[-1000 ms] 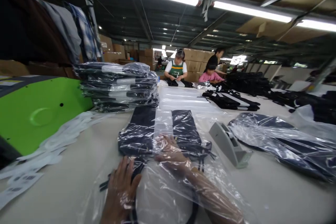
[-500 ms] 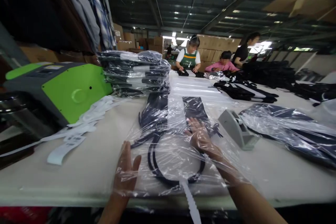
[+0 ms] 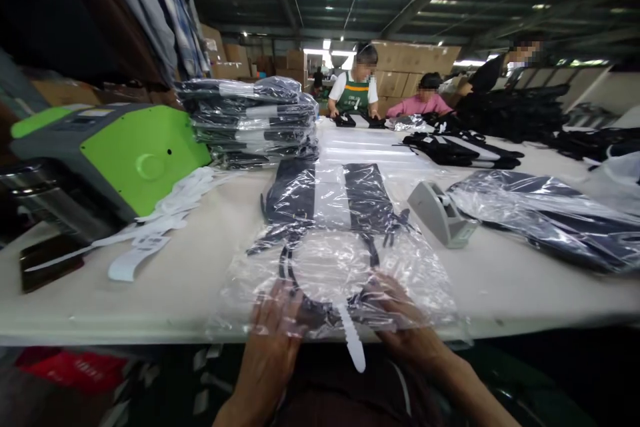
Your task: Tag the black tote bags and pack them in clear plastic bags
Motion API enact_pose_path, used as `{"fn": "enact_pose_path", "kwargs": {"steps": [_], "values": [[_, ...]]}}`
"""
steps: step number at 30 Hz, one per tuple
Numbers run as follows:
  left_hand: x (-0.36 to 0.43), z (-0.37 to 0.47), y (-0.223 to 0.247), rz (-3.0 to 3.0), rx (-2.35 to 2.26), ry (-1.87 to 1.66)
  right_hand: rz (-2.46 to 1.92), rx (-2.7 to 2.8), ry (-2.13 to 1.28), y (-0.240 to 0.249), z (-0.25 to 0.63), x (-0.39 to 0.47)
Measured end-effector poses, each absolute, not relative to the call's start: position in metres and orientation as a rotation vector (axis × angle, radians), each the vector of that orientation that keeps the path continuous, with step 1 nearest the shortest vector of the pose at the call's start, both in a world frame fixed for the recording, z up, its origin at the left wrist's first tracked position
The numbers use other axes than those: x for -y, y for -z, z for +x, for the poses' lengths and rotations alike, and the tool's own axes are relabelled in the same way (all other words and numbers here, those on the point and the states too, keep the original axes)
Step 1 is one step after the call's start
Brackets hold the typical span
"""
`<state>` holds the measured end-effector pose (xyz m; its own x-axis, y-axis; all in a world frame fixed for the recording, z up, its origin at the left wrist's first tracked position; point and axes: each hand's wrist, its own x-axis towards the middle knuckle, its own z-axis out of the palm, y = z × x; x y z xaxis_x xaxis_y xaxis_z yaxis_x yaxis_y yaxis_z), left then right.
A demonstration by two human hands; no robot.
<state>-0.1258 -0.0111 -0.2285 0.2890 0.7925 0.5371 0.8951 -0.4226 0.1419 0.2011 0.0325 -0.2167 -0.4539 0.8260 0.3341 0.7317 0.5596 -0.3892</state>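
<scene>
Smoothing the near end of the clear plastic sleeve seems your step, the dark bag lying flat inside it on the table; your left hand and right hand lie with fingers extended beside the strap loop, though whether either pinches film I cannot tell. Next likely calls for managing the overhanging white strip; the grey dispenser sits close on the right, the wrapped stack behind left

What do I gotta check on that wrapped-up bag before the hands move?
1. Dark bag under clear plastic: ok.
2. Left hand and right hand both by the near end of the plastic: ok.
3. Plastic smooth: not ok, it's wrinkled.
4. White strip tucked in: not ok, it sticks out past the table edge.
5. Grey tape dispenser not touching the plastic: cannot tell.
</scene>
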Motion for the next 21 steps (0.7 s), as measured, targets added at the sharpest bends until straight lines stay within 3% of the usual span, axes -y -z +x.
{"fn": "enact_pose_path", "kwargs": {"steps": [5, 10, 14, 21], "values": [[-0.028, -0.084, 0.218, -2.628, 1.206, 0.854, -0.883, 2.385, -0.079, 0.204, 0.161, -0.044], [-0.045, -0.085, 0.243, -2.633, 1.325, 1.107, -0.902, 2.407, -0.249, 0.215, 0.145, -0.055], [-0.049, -0.088, 0.256, -2.733, 1.572, 1.205, -1.042, 2.477, -0.327, 0.204, 0.135, -0.070], [-0.053, -0.083, 0.261, -2.680, 1.301, 1.156, -1.463, 2.565, -0.652, 0.196, 0.103, -0.113]]}}
